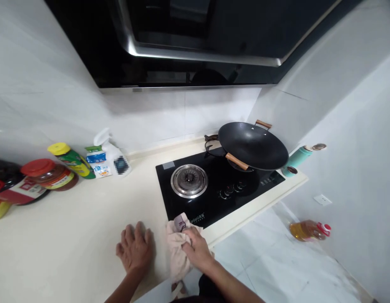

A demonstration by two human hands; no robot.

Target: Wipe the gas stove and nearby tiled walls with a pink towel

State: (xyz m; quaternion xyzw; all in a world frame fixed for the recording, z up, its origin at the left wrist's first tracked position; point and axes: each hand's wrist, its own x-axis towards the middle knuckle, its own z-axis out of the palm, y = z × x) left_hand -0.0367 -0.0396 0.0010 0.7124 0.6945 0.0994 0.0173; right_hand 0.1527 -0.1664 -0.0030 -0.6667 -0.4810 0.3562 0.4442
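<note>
My right hand [196, 249] grips a crumpled pale pink cloth [177, 252] at the front left corner of the black gas cooktop [210, 206]. Part of the cloth hangs past the counter edge. Flat on the cream countertop [84, 235], left of the cloth, rests my left hand [136, 248] with its fingers apart and nothing in it. The left burner [189, 181] is bare, with no pan support around it. A black wok [253, 145] with wooden handles sits over the right burner, which it mostly hides.
Along the wall at left stand a white spray bottle [114, 155], a yellow-capped green bottle [71, 160], a red-lidded jar [49, 174] and a dark bottle [20, 185]. A range hood [195, 71] hangs above. Turquoise containers [299, 157] stand right; an oil bottle [308, 230] is on the floor.
</note>
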